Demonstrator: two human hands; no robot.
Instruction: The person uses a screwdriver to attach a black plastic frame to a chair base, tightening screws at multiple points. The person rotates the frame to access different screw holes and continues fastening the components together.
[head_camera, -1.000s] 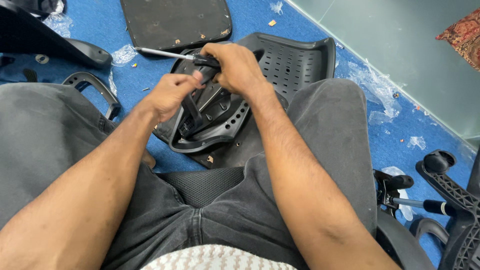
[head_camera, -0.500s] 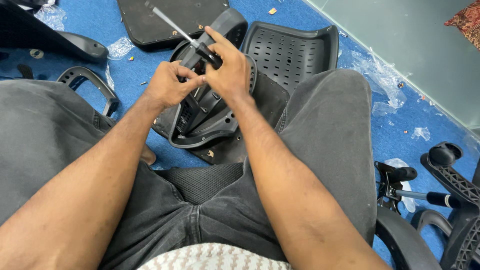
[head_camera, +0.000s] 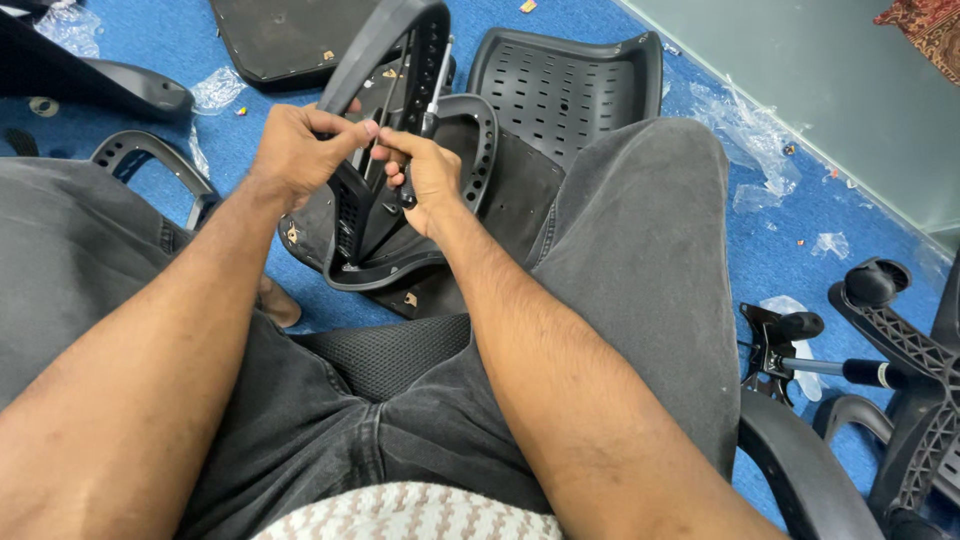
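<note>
Both hands meet over a curved black plastic chair part (head_camera: 400, 110) propped between the knees above the blue carpet floor (head_camera: 770, 260). The left hand (head_camera: 295, 150) pinches its frame; the right hand (head_camera: 432, 172) grips a black-handled screwdriver (head_camera: 436, 85) upright.

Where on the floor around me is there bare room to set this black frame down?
Bare blue carpet lies right of the right knee, between it and the star base, with plastic scraps farther up. A smaller strip runs between the perforated shell and the grey wall. It is crowded ahead, where both hands, left hand and right hand, hold the black frame, and to the left by the armrest.
</note>
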